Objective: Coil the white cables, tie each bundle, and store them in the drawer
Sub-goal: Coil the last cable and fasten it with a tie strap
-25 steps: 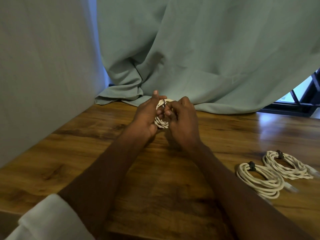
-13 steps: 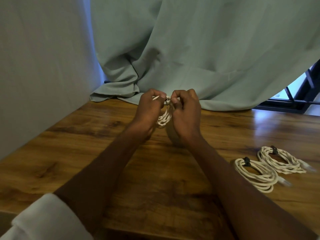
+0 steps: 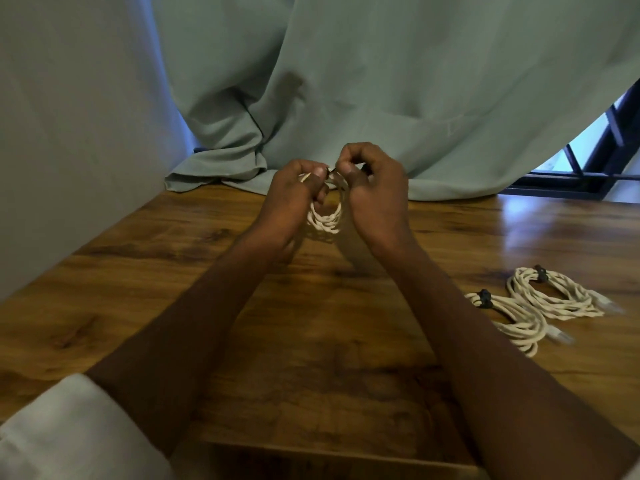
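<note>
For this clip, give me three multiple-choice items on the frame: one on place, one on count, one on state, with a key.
1. Where do the tied coils lie?
A. on the table, to the person's right
B. against the curtain
C. in the person's lap

2. How many coils lie on the table, out of the hands?
A. one
B. two
C. four

3. What are the hands doing?
A. lying flat on the table
B. both holding one coil above the table
C. each holding its own coil

Key: 1 A, the near coil and far coil lie on the table at the right. 2 B, only those two lie there, each with a dark tie. 3 B, the left hand and right hand pinch the top of the held coil.
</note>
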